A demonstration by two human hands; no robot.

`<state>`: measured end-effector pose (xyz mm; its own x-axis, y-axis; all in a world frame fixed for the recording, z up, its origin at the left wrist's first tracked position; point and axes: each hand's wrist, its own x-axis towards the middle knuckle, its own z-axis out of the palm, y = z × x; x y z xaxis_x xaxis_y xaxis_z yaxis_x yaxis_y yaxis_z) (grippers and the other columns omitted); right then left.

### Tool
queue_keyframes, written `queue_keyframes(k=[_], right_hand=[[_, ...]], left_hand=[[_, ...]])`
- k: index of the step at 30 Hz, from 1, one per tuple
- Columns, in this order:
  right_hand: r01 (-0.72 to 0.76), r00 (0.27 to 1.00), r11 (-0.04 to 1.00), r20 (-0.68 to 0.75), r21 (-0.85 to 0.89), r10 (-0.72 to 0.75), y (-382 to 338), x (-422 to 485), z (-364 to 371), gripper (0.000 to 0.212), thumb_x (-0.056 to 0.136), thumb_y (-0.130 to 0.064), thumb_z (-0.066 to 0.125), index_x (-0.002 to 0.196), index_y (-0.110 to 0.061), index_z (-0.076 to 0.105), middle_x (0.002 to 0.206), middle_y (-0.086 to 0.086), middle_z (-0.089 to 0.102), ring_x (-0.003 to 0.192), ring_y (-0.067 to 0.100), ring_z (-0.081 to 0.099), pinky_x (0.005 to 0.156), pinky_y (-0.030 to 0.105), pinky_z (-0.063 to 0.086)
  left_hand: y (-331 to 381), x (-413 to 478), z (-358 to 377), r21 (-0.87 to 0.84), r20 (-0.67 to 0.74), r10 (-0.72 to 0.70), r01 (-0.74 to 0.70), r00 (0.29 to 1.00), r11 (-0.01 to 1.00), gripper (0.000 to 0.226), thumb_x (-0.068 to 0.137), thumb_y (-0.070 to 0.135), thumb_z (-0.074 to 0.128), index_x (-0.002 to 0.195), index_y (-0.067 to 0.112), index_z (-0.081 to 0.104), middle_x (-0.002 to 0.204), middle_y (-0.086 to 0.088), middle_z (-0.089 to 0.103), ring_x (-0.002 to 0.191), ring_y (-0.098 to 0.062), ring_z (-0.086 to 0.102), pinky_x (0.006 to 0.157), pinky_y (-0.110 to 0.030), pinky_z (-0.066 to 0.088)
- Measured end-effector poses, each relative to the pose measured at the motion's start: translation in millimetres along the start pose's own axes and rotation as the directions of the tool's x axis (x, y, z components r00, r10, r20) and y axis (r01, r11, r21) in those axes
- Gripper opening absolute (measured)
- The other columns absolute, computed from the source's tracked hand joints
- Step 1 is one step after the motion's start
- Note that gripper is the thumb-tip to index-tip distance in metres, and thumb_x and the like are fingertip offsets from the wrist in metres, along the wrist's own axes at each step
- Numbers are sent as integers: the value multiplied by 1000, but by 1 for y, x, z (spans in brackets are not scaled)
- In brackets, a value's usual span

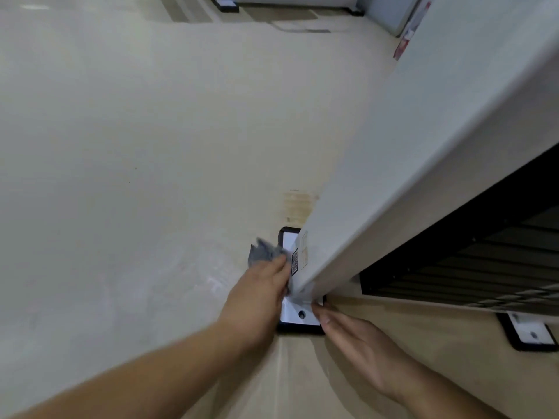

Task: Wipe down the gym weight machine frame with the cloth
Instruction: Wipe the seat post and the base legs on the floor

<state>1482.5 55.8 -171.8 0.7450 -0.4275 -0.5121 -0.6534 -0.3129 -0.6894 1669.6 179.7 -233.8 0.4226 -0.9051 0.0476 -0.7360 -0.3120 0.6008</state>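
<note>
The white frame post (402, 152) of the weight machine rises from a white foot plate (298, 316) with a black rubber edge on the floor. A QR-code sticker (294, 261) sits low on the post. My left hand (260, 294) holds a grey cloth (264, 252) and presses it against the bottom of the post beside the sticker. My right hand (360, 343) lies with straight fingers, its fingertips touching the foot plate at the base of the post.
The black weight stack (472, 261) shows behind the frame on the right. A second foot plate (529, 332) stands at the right edge. Pale floor (136, 176) spreads to the left, and another machine's base (230, 4) stands far off at the top.
</note>
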Motion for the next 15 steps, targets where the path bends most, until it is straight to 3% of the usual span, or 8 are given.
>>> queue_keyframes(k=[4, 6, 9, 11, 13, 15], right_hand=[[-35, 999, 999, -21, 38, 36, -1, 0, 3, 37, 105, -51, 43, 138, -46, 58, 136, -39, 54, 129, -22, 42, 113, 13, 30], [-42, 999, 998, -33, 41, 43, -2, -1, 4, 32, 105, -50, 44, 132, -48, 62, 131, -37, 59, 126, -19, 48, 111, 16, 35], [-25, 994, 1000, -107, 6, 25, -8, -8, 4, 32, 105, -50, 41, 117, -41, 69, 111, -28, 71, 106, -13, 61, 97, 19, 47], [4, 988, 1000, -154, 14, -2, -8, -14, 5, 36, 105, -51, 40, 111, -33, 70, 105, -18, 73, 100, -4, 65, 100, 31, 50], [10, 989, 999, -151, 37, -4, -2, -18, 7, 51, 100, -63, 39, 114, -25, 71, 108, -10, 74, 106, 3, 66, 106, 38, 48], [-48, 989, 993, -133, 106, 62, 7, -19, 6, 73, 89, -80, 33, 116, -26, 73, 111, -8, 75, 109, 6, 67, 107, 41, 48]], left_hand=[[2, -51, 18, -17, -43, 71, -72, 997, 997, 43, 91, 18, 61, 134, 13, 62, 144, 0, 57, 115, -24, 61, 106, -28, 40], [-9, -30, 9, 0, -23, 67, -67, 998, 998, 46, 98, 23, 51, 144, 18, 54, 154, 3, 48, 127, -24, 54, 111, -29, 39], [4, -12, 1, -38, 10, -63, 64, 998, 997, 59, 101, 17, 48, 158, 25, 31, 165, 8, 27, 145, -18, 33, 118, -23, 25], [22, -31, 3, -54, 4, -116, 116, 993, 992, 65, 94, 12, 53, 156, 26, 36, 160, 10, 35, 137, -17, 40, 115, -23, 32], [37, -63, 6, 8, 8, 6, -6, 1000, 1000, 58, 84, 18, 60, 142, 23, 55, 145, 7, 53, 114, -21, 54, 100, -31, 47], [43, -82, 14, -21, -36, 145, -146, 989, 989, 47, 82, 24, 56, 128, 19, 66, 130, 5, 61, 101, -20, 57, 90, -30, 48]])
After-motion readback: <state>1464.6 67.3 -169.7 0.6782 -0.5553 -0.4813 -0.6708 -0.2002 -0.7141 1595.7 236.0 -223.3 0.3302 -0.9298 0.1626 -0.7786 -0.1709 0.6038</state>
